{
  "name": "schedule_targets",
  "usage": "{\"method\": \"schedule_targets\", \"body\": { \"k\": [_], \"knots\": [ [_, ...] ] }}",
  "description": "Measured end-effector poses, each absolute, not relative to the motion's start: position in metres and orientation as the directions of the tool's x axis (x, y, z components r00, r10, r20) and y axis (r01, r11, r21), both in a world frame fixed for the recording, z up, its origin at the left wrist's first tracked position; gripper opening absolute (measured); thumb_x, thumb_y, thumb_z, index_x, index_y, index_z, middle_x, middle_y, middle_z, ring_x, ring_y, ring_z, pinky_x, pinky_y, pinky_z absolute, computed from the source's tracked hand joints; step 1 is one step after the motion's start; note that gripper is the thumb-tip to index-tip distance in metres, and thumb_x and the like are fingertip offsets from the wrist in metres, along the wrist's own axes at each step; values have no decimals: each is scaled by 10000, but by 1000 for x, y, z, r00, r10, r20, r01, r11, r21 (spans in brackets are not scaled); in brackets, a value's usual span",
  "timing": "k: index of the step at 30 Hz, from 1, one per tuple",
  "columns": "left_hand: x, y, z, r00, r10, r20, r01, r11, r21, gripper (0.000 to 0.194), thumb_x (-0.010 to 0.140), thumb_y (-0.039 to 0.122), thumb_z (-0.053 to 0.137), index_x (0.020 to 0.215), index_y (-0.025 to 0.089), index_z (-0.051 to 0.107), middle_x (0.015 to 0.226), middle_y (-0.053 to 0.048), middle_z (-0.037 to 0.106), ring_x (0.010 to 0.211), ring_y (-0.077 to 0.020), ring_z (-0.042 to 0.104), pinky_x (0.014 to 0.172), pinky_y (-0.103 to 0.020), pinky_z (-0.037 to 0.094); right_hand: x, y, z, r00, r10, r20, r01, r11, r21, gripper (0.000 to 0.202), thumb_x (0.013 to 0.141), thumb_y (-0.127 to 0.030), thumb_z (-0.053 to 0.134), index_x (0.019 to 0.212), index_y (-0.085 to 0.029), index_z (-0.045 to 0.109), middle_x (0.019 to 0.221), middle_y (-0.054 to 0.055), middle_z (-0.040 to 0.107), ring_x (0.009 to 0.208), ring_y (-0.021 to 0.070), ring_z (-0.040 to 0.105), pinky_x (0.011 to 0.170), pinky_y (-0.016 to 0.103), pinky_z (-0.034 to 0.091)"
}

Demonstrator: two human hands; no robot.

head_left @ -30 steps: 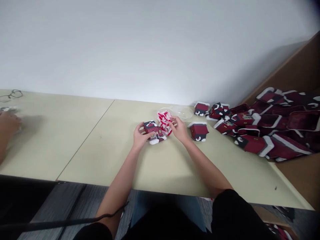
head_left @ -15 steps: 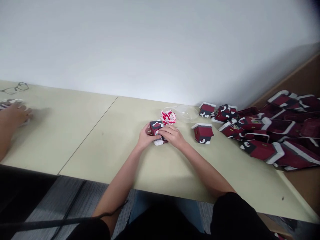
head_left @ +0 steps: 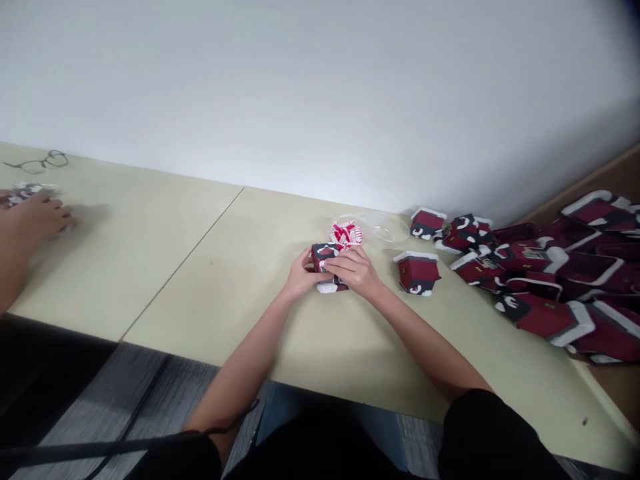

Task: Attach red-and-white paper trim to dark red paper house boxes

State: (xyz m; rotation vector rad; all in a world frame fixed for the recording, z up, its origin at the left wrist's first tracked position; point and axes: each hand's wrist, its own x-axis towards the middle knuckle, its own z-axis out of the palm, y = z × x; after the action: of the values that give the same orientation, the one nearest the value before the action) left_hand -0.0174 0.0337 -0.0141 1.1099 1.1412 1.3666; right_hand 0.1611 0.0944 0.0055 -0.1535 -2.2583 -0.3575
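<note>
Between my hands a small dark-red and grey toy house with white snow-like trim rests on the table. Its left side is gripped by my left hand, fingers wrapped round it. My right hand presses its fingertips together at the front of the house; whether they pinch a small piece there I cannot make out. Just behind is a round clear container with red-and-white pieces in it. A similar toy house stands to the right of my right hand.
A clear plastic lid lies behind the hands. Several more red houses are heaped at the right, by a brown cardboard box. At the far left are eyeglasses and another person's hand on the table.
The camera view has shifted, so things on the table appear slightly farther right. My hands keep the same hold on the house, with the right fingers still at its front.
</note>
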Motion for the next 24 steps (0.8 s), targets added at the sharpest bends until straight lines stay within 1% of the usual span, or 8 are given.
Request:
{"method": "schedule_targets", "body": {
  "k": [5, 7, 12, 15, 21, 24],
  "knots": [
    [-17, 34, -14, -102, 994, 49, -114, -61, 992, 702, 499, 289, 917, 1136, 175, 648, 1066, -38, 704, 898, -132, 612, 839, -235, 490, 166, 104, 6, -742, 105, 662, 221, 971, 95, 149, 981, -217, 590, 1001, -236, 736, 994, -3, 765, 899, 141, 657, 853, 366, 427],
    [-17, 34, -15, -103, 993, 58, -106, -69, 992, 686, 501, 298, 917, 1124, 175, 655, 1059, -36, 704, 891, -129, 608, 837, -234, 484, 167, 106, 6, -743, 115, 660, 204, 977, 58, 149, 978, -228, 593, 981, -237, 742, 976, 4, 766, 882, 145, 654, 838, 364, 433],
    [-15, 33, -14, -113, 992, 59, -87, -69, 994, 677, 498, 321, 921, 1109, 175, 668, 1041, -38, 703, 862, -123, 596, 800, -225, 476, 168, 108, 4, -711, 39, 702, 143, 986, 90, 139, 965, -209, 605, 987, -240, 738, 960, -2, 767, 813, 144, 634, 810, 363, 433],
    [-14, 33, -16, -106, 992, 69, -75, -77, 994, 634, 516, 312, 910, 1086, 168, 675, 994, -30, 705, 831, -112, 588, 772, -209, 464, 169, 109, 2, -733, 55, 678, 166, 981, 100, 150, 977, -226, 592, 992, -253, 739, 966, -5, 768, 798, 139, 639, 812, 370, 411],
    [-12, 33, -23, -123, 990, 62, -64, -71, 995, 619, 544, 306, 899, 1106, 188, 669, 1009, -20, 708, 823, -99, 584, 745, -188, 451, 172, 109, 4, -753, 99, 650, 231, 965, 121, 167, 981, -216, 588, 980, -277, 744, 963, -25, 769, 803, 132, 670, 887, 393, 351],
    [-11, 33, -24, -140, 988, 61, -69, -71, 995, 619, 542, 290, 895, 1112, 191, 672, 1005, -14, 708, 809, -89, 574, 758, -189, 448, 172, 107, 4, -732, 151, 664, 246, 968, 52, 178, 988, -228, 580, 948, -269, 748, 957, -30, 769, 820, 130, 684, 896, 387, 336]
  ]
}}
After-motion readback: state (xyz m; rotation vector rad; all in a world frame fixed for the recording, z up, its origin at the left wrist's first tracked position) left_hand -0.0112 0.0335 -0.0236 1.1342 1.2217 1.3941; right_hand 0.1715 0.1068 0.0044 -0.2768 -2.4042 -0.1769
